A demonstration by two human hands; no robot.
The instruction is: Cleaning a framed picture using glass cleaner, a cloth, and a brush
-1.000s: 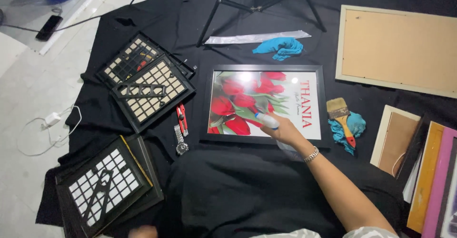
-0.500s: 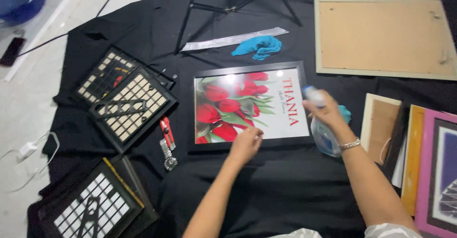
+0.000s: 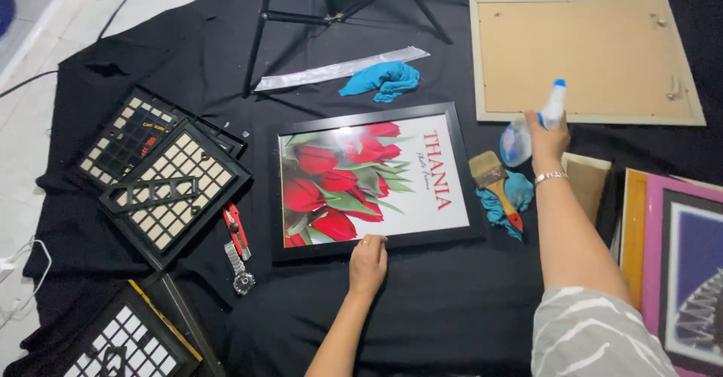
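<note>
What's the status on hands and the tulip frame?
Left hand flat on the black tulip frame, bottom edge. Right hand closed on the spray bottle, lifted right of the frame. Paintbrush on a blue cloth beside the frame.

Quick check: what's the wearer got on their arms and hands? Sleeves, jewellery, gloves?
No gloves on either hand. The left hand has a ring on one finger, and its forearm is uncovered as far as the frame shows. The right hand has a silvery bracelet at the wrist, and near the frame's bottom edge the right arm runs into a short grey sleeve with white streaks.
</note>
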